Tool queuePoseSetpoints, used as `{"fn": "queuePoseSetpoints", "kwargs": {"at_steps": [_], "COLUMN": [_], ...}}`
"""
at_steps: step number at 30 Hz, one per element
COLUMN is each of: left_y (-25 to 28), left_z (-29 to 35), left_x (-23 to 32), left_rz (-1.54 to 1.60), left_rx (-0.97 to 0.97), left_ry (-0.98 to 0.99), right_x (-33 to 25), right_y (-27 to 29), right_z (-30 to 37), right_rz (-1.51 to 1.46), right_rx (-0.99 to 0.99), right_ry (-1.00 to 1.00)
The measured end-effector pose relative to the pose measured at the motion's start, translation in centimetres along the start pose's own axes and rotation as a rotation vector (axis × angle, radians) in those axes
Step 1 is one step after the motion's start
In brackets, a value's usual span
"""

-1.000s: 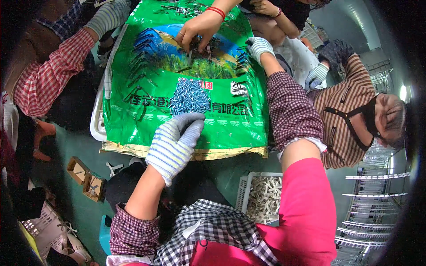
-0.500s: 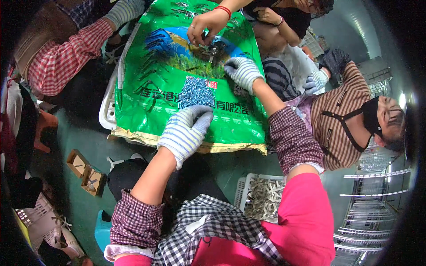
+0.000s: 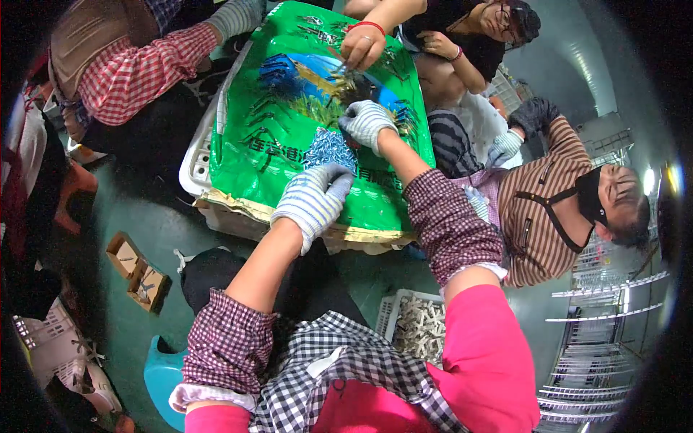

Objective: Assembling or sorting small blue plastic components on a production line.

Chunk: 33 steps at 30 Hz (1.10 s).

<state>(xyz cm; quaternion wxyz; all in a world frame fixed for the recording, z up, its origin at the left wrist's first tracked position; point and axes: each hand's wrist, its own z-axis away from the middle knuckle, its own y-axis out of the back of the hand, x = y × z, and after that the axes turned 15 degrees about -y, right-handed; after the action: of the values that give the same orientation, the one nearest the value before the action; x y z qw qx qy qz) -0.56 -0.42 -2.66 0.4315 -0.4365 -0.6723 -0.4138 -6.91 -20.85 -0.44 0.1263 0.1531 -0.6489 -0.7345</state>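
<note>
A green printed sack (image 3: 274,151) lies flat over a white crate (image 3: 196,167). On it sit a bluish-silver pile of small metal pieces (image 3: 326,146) and a darker pile (image 3: 354,85) farther away. My left hand (image 3: 314,202), in a striped knit glove, rests at the near side of the silver pile with its fingers spread on the pieces. My right hand (image 3: 367,123), gloved the same way, is curled just below the dark pile; what its fingers enclose is hidden. Another person's bare hand (image 3: 361,47) with a red bracelet picks at the dark pile from the far side.
A person in a red checked sleeve (image 3: 137,68) sits at the left and a person in a striped brown shirt (image 3: 548,209) at the right. A white basket of pale parts (image 3: 419,328) stands by my right knee. Small cardboard boxes (image 3: 141,274) lie on the green floor.
My right hand has drawn back from the sack's far end toward the dark pile's near side. My left hand stays at the silver pile.
</note>
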Motion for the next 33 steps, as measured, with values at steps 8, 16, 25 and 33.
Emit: {"fn": "queuePoseSetpoints", "kwargs": {"at_steps": [8, 16, 25, 33], "left_y": [0.1, 0.4, 2.0, 1.9], "left_z": [0.0, 0.6, 1.3, 0.9], "left_x": [-0.8, 0.2, 1.8, 1.7], "left_rz": [-0.053, 0.277, 0.298, 0.336], "left_rx": [0.212, 0.263, 0.274, 0.356], "left_ry": [-0.037, -0.143, -0.052, -0.019], "right_x": [0.8, -0.3, 2.3, 5.2], "right_y": [1.9, 1.3, 1.4, -1.8], "right_z": [8.7, 15.4, 15.8, 16.2], "right_rz": [-0.565, -1.004, -1.008, -0.721], "right_rx": [0.013, -0.298, -0.018, 0.052], "right_ry": [0.199, 0.104, 0.128, 0.084]}}
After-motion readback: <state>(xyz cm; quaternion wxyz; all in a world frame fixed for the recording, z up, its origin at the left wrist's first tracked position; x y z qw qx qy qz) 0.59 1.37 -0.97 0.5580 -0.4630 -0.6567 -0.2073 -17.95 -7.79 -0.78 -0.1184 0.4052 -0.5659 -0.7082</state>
